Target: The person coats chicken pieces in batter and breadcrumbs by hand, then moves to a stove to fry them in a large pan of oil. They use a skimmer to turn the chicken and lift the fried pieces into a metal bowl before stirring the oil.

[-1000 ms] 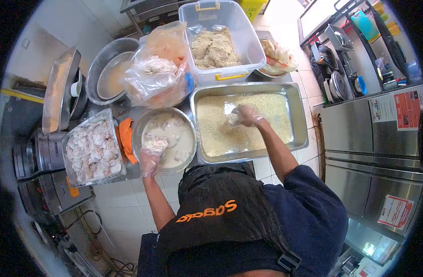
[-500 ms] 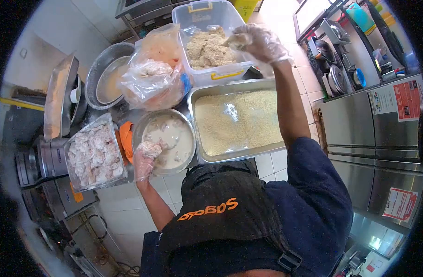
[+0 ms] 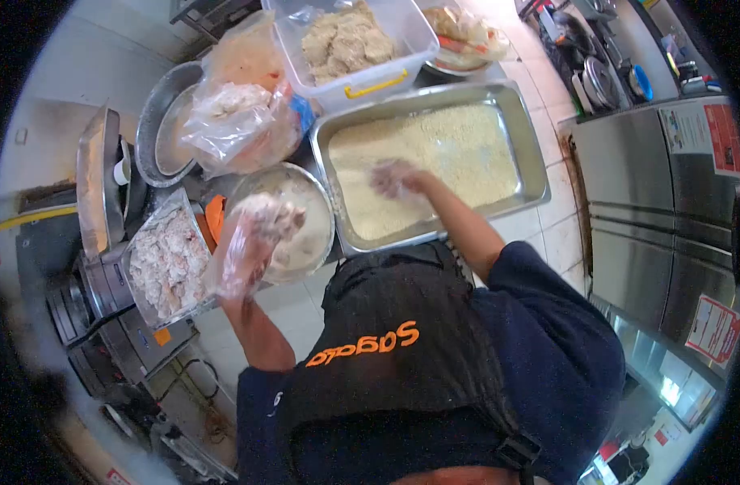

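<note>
arms (image 3: 460, 220) forward, left hand (image 3: 247, 249) over bowl (image 3: 325, 233), right hand (image 3: 397, 178) over crumbs (image 3: 467, 153)

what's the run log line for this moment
left hand: over bowl of milky liquid, grip unclear | right hand: blurred, over crumb tray, contact and grip unclear | white-coated pieces: left of bowl

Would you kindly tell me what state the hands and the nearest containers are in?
Left hand: gloved, holding a coated piece
Right hand: gloved, blurred, over the crumbs
Steel tray: uncovered, crumbs spread inside
Round bowl: uncovered, holding pale liquid
Plastic tub: uncovered, partly filled
Rectangular dish: uncovered, heaped with floury pieces
</note>
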Demonstrator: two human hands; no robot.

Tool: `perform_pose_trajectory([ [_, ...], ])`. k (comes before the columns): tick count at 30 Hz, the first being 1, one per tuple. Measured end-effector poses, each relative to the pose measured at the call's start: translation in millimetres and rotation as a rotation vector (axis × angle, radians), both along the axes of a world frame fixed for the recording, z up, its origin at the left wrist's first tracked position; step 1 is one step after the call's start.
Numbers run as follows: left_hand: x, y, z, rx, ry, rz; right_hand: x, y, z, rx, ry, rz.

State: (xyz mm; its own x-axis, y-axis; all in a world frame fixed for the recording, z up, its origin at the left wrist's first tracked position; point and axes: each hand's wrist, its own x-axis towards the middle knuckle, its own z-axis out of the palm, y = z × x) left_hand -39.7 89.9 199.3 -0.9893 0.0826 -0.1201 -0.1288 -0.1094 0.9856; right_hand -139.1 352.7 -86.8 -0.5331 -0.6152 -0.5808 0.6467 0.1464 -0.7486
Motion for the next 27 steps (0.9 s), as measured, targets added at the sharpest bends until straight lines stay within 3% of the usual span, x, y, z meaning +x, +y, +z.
perform_pose_trajectory([
  [1,-10,12,6,0.101,-0.013,-0.074,-6,17,-1,0.207,0.234,0.166],
  [5,-56,58,-15,0.254,-0.091,-0.312,-13,84,-1,0.433,0.321,-0.033],
  [8,-80,81,-67,-0.032,-0.024,-0.455,-13,124,-19,0.430,0.625,-0.256],
  [9,-77,82,-73,-0.032,-0.028,-0.467,-14,130,-15,0.449,0.531,-0.300],
  [11,-62,77,-81,-0.519,0.183,-0.534,-12,135,-6,0.468,0.431,-0.345],
  [12,-49,68,-83,-0.360,0.051,-0.415,-11,129,24,0.778,0.458,-0.281],
  [13,-41,57,-85,-0.357,0.046,-0.412,-7,125,42,1.088,0.483,-0.203],
  [15,-24,29,-92,-0.536,-0.048,-0.330,16,123,9,1.168,0.567,-0.163],
  [16,-9,3,-111,-0.482,-0.151,-0.159,24,119,-3,1.242,0.658,-0.135],
  [18,8,-34,-131,-0.422,-0.259,0.047,37,84,37,1.162,0.445,0.155],
  [20,27,-57,-135,-0.970,-0.419,0.109,48,53,43,0.899,0.305,0.368],
  [23,43,-89,-214,-1.209,-0.557,0.039,52,-5,61,0.508,0.292,0.471],
  [25,39,-90,-256,-1.185,-0.558,-0.010,51,-44,99,0.271,-0.302,0.092],
  [27,33,-81,-266,-1.111,-0.401,-0.050,50,-66,93,0.214,-0.321,0.008],
])
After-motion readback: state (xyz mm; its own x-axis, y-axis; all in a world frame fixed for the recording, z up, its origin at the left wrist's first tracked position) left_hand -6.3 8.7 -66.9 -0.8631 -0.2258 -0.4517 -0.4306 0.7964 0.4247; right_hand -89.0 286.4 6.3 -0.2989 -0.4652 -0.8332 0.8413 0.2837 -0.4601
